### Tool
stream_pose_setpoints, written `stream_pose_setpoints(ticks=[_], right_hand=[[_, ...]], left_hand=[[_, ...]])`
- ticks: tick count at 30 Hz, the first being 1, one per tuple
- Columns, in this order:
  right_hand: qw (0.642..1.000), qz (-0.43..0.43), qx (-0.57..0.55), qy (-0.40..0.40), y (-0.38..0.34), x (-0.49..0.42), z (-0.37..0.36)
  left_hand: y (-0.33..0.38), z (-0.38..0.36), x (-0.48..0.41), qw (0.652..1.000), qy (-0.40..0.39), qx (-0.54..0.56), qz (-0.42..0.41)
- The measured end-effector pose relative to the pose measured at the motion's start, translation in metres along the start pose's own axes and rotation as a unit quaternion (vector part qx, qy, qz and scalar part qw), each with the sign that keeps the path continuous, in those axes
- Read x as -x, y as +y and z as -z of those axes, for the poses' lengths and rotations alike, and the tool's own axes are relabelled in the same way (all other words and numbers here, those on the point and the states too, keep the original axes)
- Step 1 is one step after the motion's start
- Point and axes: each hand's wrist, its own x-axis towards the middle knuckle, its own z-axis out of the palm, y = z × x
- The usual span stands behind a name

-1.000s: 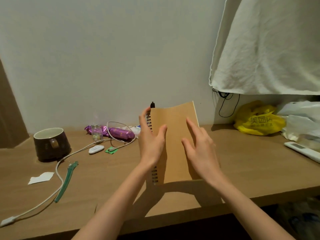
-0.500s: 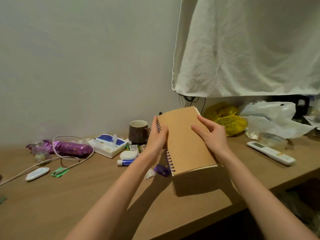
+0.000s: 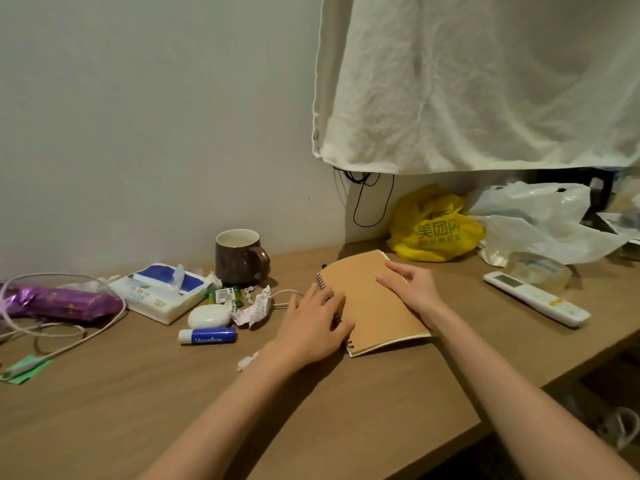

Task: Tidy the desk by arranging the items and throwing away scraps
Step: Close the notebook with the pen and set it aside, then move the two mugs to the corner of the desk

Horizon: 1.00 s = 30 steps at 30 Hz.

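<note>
A brown spiral notebook (image 3: 375, 303) lies flat on the wooden desk (image 3: 346, 410), right of centre. My left hand (image 3: 311, 327) rests palm down over its spiral edge, fingers spread. My right hand (image 3: 414, 285) lies flat on the cover near its far right corner. Neither hand grips it. Left of the notebook sit a crumpled receipt (image 3: 254, 306), a small white scrap (image 3: 246, 362), a blue lip balm (image 3: 207, 336) and a white oval case (image 3: 209, 315). A green scrap (image 3: 24, 372) lies at the far left under a cable end.
A brown mug (image 3: 239, 256), a tissue pack (image 3: 161, 292), a purple wrapper (image 3: 59, 303) and a white cable (image 3: 69, 344) crowd the back left. A white remote (image 3: 536, 299), a yellow bag (image 3: 434, 230) and white plastic bags (image 3: 540, 220) sit right. A cloth (image 3: 485, 81) hangs above.
The notebook was held upright in both hands; it has come down and now lies flat on the desk with both hands on top. My view has swung to the right.
</note>
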Motion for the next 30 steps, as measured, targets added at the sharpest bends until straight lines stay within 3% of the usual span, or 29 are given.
stream_pose_setpoints(ticks=[5,8,11,13,15,18,21,23,30], right_hand=[[0.985,0.039,0.165,0.019,0.014,-0.019,-0.014],[0.938,0.075,0.332,0.060,0.015,-0.020,-0.022],[0.891,0.133,0.429,0.063,0.010,-0.014,-0.028],[0.886,0.158,0.434,0.042,0.004,-0.007,-0.029],[0.903,0.170,0.393,0.009,-0.001,0.005,-0.027],[0.905,0.150,0.386,-0.095,-0.006,0.030,-0.021],[0.878,0.091,0.423,-0.206,-0.005,0.054,-0.016],[0.873,0.063,0.422,-0.237,-0.005,0.064,-0.014],[0.874,0.072,0.428,-0.219,-0.004,0.043,-0.036]], left_hand=[[-0.006,-0.008,0.000,1.000,0.009,-0.004,0.006],[-0.003,-0.013,0.000,0.999,0.027,-0.014,0.010],[0.000,-0.014,0.002,0.999,0.033,-0.017,0.010],[0.001,-0.010,0.005,0.998,0.054,-0.013,0.000],[-0.001,-0.003,0.009,0.993,0.115,-0.008,-0.011],[-0.010,0.009,0.012,0.981,0.191,-0.009,0.011],[-0.030,0.012,0.013,0.984,0.164,-0.040,0.060],[-0.041,0.009,0.014,0.988,0.120,-0.043,0.092],[-0.052,0.001,0.014,0.992,0.076,-0.045,0.095]])
